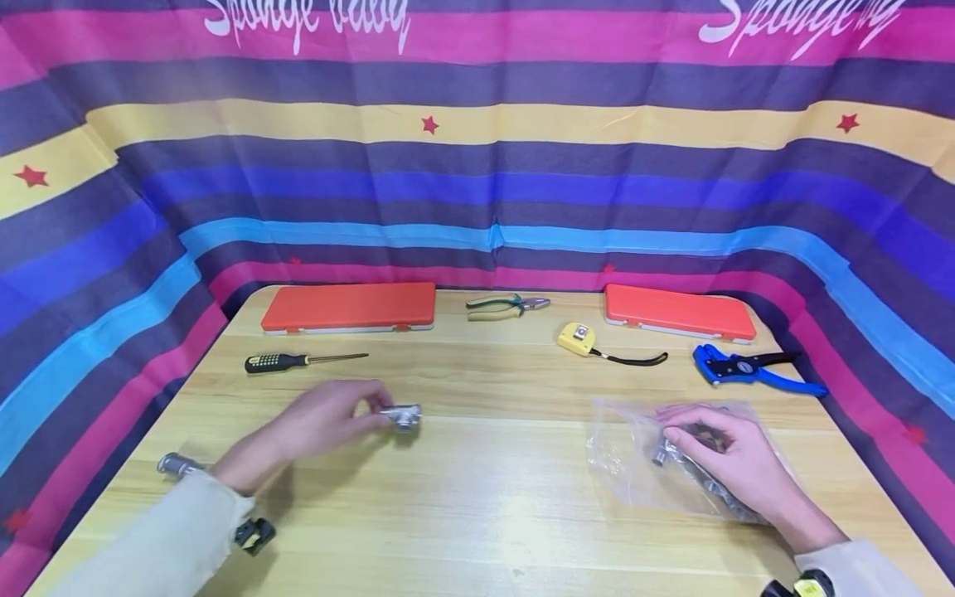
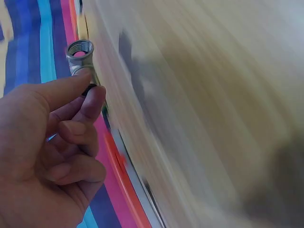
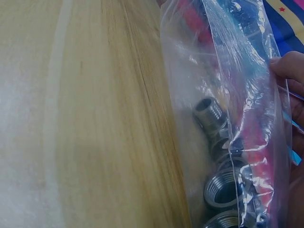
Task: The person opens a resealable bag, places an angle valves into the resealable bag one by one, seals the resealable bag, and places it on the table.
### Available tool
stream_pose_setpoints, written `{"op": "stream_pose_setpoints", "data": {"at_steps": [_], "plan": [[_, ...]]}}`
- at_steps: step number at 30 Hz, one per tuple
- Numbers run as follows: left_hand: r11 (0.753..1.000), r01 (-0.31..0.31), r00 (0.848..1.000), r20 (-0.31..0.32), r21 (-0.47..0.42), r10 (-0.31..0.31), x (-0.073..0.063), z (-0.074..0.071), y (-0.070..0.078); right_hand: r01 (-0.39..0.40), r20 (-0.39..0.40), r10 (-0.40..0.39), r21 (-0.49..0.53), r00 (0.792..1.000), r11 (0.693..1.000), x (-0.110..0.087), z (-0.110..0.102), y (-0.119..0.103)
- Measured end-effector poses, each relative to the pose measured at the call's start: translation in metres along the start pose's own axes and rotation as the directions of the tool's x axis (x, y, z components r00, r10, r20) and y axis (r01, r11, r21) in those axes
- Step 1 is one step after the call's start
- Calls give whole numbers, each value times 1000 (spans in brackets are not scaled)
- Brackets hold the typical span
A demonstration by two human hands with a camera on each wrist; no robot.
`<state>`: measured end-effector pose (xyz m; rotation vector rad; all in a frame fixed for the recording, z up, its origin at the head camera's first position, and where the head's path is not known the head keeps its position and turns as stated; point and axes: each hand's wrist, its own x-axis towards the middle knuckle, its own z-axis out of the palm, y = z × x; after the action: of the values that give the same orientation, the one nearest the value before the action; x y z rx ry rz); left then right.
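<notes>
My left hand [image 1: 328,420] pinches a silvery metal pipe fitting [image 1: 405,417] between thumb and fingers, over the middle left of the table. In the left wrist view, the threaded mouth of this pipe fitting [image 2: 80,49] points up past the fingertips. My right hand [image 1: 734,452] grips the edge of a clear plastic bag [image 1: 622,464] at the right. Several threaded metal fittings [image 3: 222,190] lie inside the bag, seen through its film in the right wrist view. Another metal fitting [image 1: 177,464] stands on the table beside the left sleeve, partly hidden by it.
Along the back lie a red case [image 1: 349,307], pliers [image 1: 509,306] and a second red case [image 1: 679,312]. A screwdriver [image 1: 306,361] is left, a yellow tape measure [image 1: 577,339] right of centre, and a blue wire stripper [image 1: 753,369] at the right edge. Striped cloth [image 1: 492,191] encloses the table.
</notes>
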<state>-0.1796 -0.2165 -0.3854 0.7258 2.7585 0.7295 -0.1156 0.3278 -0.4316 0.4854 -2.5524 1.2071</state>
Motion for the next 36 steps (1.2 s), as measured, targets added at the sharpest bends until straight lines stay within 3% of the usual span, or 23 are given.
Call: {"op": "stream_pose_setpoints", "data": {"at_steps": [6,15,17,22,24,26,30,33,36], "plan": [[994,-112,986,125,10,110,52,35,59,3,3,-3,25,1000,1000,0,1,0],[952,-304,932,200,-21,302,122,94,149,12,5,-13,34,1000,999,2,1,-1],[953,-303,932,206,-13,299,133,108,164,-2,11,1,27,1000,1000,2,1,0],[970,-236,955,196,55,221,147,137,195,-9,13,9,13,1000,1000,3,1,1],[971,-229,958,189,65,214,148,145,203,-1,7,1,18,1000,1000,3,1,1],[967,-253,951,195,42,240,149,151,210,4,3,-4,27,1000,1000,3,1,1],[947,-320,922,222,-27,317,147,148,211,-3,-2,3,35,1000,999,3,1,0],[932,-352,899,244,-86,362,141,135,198,10,-2,-10,42,1000,999,3,1,1],[925,-355,893,245,-134,378,130,114,170,28,-4,-28,57,1000,998,2,0,2]]}}
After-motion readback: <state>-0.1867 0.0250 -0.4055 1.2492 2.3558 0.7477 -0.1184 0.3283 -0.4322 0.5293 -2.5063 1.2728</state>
